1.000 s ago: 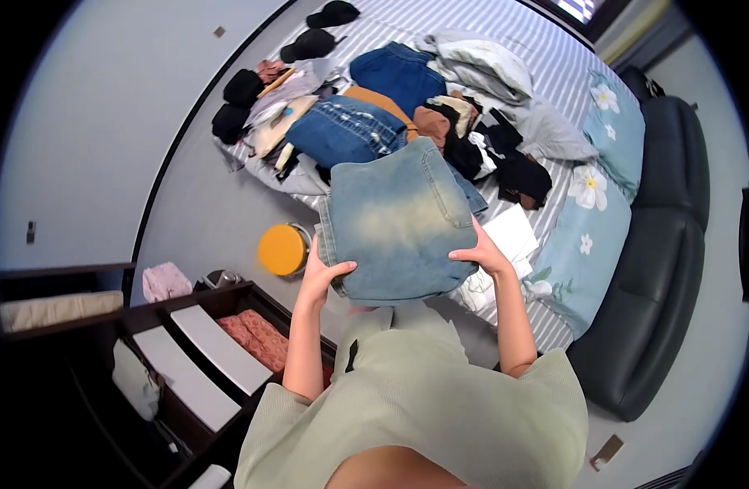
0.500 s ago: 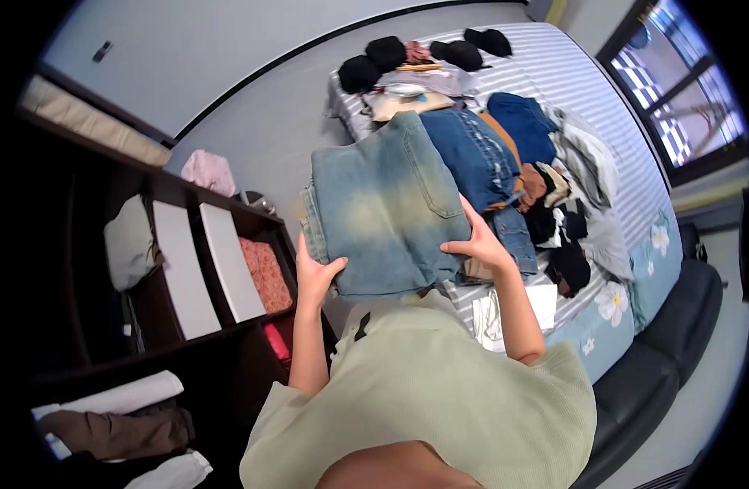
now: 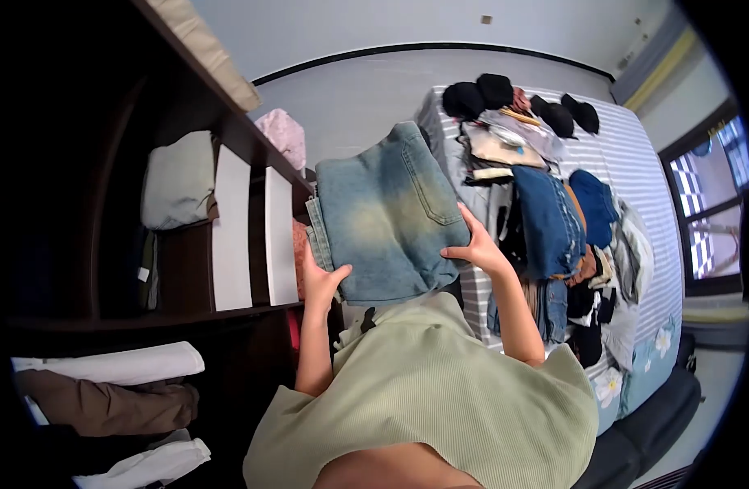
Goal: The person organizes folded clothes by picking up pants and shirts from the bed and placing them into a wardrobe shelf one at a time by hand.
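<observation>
Folded faded blue jeans (image 3: pixel 382 220) are held up in front of my body, between both hands. My left hand (image 3: pixel 321 281) grips their lower left edge, thumb on top and fingers mostly hidden beneath. On the right side, my right hand (image 3: pixel 476 244) is closed round the edge, its thumb lying on the denim. The dark wooden wardrobe (image 3: pixel 187 269) stands to the left, with a folded light denim item (image 3: pixel 179 181) in one compartment and white panels (image 3: pixel 232 228) beside it.
A striped bed (image 3: pixel 635 155) on the right bears dark blue jeans (image 3: pixel 545 220), black caps (image 3: pixel 556 116) and heaped clothes. A pink bag (image 3: pixel 282 138) is behind the wardrobe. White and brown garments (image 3: pixel 105 401) lie at the lower left. A dark headboard (image 3: pixel 659 420) is at the lower right.
My view has turned left, so the wardrobe fills more of the left side and the bed has shifted right. Both hands still hold the folded jeans.
</observation>
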Tool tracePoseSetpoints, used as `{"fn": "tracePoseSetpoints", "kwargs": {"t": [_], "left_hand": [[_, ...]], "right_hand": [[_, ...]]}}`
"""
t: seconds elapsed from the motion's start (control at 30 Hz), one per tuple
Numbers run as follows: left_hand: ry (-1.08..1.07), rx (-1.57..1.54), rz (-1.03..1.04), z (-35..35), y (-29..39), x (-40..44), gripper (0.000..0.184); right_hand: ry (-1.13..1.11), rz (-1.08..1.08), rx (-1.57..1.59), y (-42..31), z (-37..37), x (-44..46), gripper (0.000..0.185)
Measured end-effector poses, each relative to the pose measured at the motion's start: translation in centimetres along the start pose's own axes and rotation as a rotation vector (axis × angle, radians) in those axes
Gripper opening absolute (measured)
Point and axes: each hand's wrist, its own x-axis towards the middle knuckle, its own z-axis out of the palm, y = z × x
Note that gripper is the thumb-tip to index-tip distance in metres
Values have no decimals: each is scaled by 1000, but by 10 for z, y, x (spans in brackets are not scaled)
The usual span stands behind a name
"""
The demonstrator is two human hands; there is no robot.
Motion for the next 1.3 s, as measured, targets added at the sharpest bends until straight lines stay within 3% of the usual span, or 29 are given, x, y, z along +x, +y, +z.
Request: {"fn": "tracePoseSetpoints", "kwargs": {"t": [0.23,0.57,0.93,1.3], "left_hand": [[178,-66,-57,-50,15,15,70],[440,-98,97,-91,15,48,73],[839,-149,149,-105,49,115,70],[1043,6,217,-126,46,137,70]], "right_hand": [[-138,-7,148,5,52,74,79],[-321,-56,233,-12,101,183,69],[-642,-120,195,-55,148,336,70],[-891,-232,171,-74,218,416,72]]}}
